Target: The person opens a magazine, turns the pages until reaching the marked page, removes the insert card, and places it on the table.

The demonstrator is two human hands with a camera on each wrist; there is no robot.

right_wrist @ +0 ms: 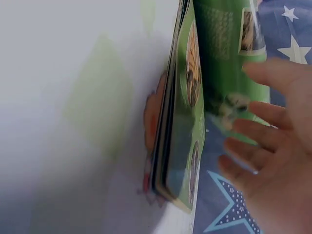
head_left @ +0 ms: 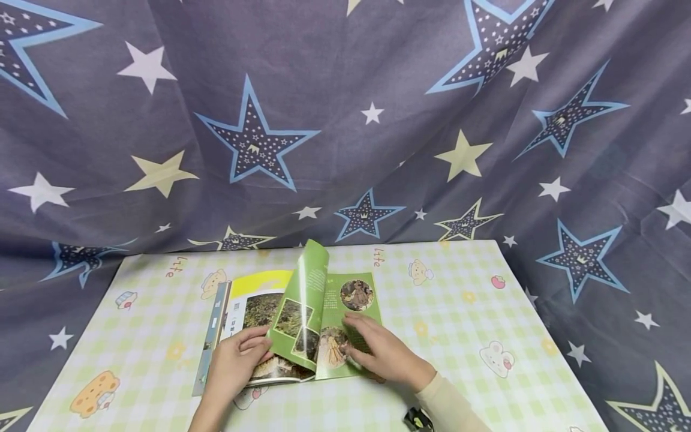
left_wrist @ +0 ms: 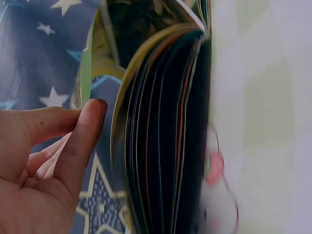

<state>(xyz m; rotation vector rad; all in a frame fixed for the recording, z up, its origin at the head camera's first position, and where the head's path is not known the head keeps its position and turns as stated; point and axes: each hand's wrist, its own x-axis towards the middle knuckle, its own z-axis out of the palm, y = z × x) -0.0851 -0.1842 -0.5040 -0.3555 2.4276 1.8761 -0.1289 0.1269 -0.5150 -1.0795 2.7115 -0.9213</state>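
An open picture magazine (head_left: 345,324) lies on the table, its green right-hand page showing round photos. One green page (head_left: 310,282) stands raised and curved between the two sides. My left hand (head_left: 237,360) is at that page's left edge; in the left wrist view the thumb and index finger (left_wrist: 90,114) pinch the thin green edge. Beneath it lies a left-hand page with a yellow top (head_left: 259,281) and a dark plant photo. Over the right-hand page is my right hand (head_left: 385,351), its fingers spread and loose, gripping nothing in the right wrist view.
The table (head_left: 442,300) wears a pale green checked cloth with cartoon prints. A dark curtain (head_left: 345,120) with stars hangs behind and on both sides. A grey-blue cover edge (head_left: 207,354) sticks out at the magazine's left. Near the right sleeve sits a black strapped device (head_left: 418,419).
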